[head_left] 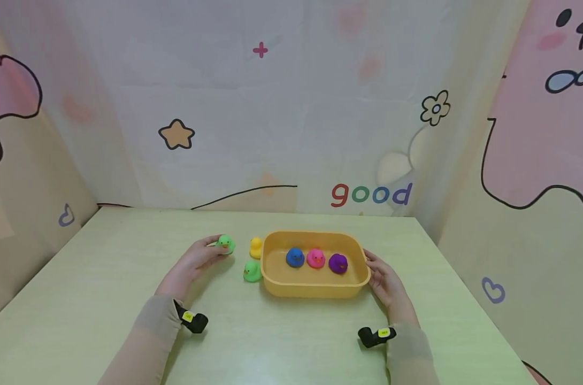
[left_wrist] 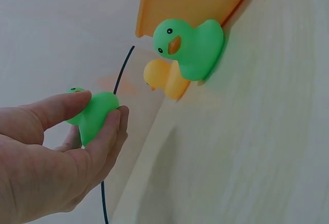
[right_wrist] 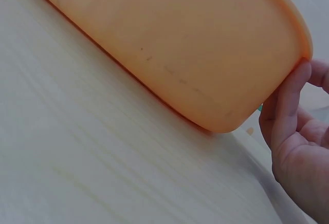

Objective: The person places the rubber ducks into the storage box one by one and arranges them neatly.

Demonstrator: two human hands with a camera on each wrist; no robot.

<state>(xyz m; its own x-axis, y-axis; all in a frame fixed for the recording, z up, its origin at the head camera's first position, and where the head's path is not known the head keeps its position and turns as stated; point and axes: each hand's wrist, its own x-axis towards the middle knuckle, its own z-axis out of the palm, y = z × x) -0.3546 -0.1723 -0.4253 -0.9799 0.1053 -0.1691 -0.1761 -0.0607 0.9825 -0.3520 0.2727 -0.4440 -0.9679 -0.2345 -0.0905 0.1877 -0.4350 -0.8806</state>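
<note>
My left hand [head_left: 197, 260] pinches a green rubber duck [left_wrist: 97, 112] between thumb and fingers, raised above the table at the left. A second green duck [head_left: 252, 271] and a yellow duck [head_left: 255, 248] sit right beside the left end of an orange-yellow plastic basin [head_left: 315, 291]. Inside the basin, a blue duck [head_left: 294, 258], a pink duck [head_left: 316, 259] and a purple duck [head_left: 338, 263] stand in a row. At the basin's right end, the fingers of my right hand [head_left: 384, 276] touch the outer wall just under the rim.
The pale wooden table [head_left: 291, 337] ends at a printed cloth backdrop [head_left: 291, 133], which also closes off both sides. Each wrist carries a small black camera, one on the left sleeve [head_left: 144, 334] and one on the right sleeve [head_left: 409, 353].
</note>
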